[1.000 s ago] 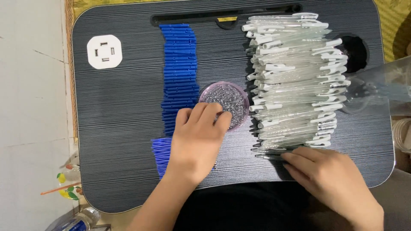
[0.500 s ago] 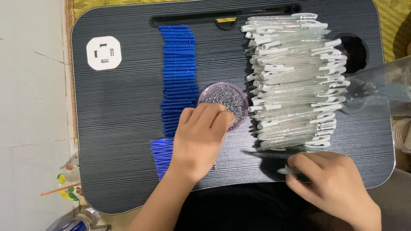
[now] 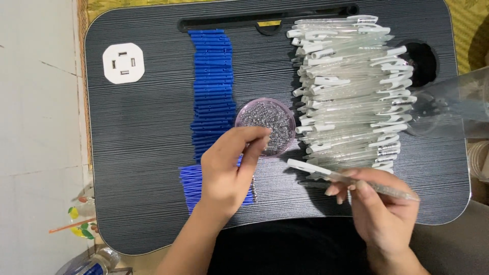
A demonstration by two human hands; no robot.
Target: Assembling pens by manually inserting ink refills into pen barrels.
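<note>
Over the dark bench (image 3: 142, 168), left hand (image 3: 229, 168) is pinching narrowly at the dish of small metal beads (image 3: 266, 126) while right hand (image 3: 382, 203) is gripping 1 clear pen barrel (image 3: 351, 179); a nudge risks scattering beads.

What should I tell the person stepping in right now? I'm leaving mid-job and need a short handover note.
Left hand: fingertips pinched at the rim of the small round dish of tiny metal pieces; contents of the pinch too small to tell.
Right hand: grip on one clear pen barrel with a white clip.
Lap desk: blue tubes in a column, clear pens stacked at right.
Done and left: counts unclear.
</note>
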